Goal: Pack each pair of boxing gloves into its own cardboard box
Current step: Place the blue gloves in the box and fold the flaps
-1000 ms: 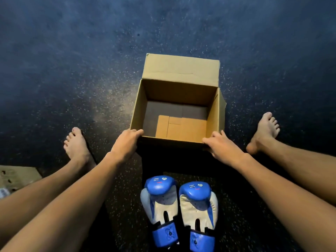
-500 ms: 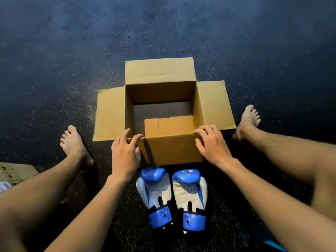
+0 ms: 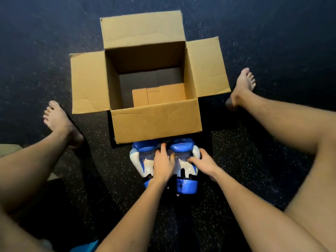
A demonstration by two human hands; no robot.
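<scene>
Once the brown cardboard box (image 3: 156, 122) lay open, packing began.
Left hand (image 3: 163, 165) and right hand (image 3: 202, 163) had moved to grasp the blue-and-white boxing gloves (image 3: 140, 158).

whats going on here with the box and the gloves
A person sits on the dark floor with legs spread either side of an open cardboard box. Its flaps are folded out and nothing is packed inside. Just in front of the box lie a pair of blue-and-white boxing gloves. The left hand and right hand are both gripping them, apparently about to lift them in. The gloves are not yet in the box.
</scene>
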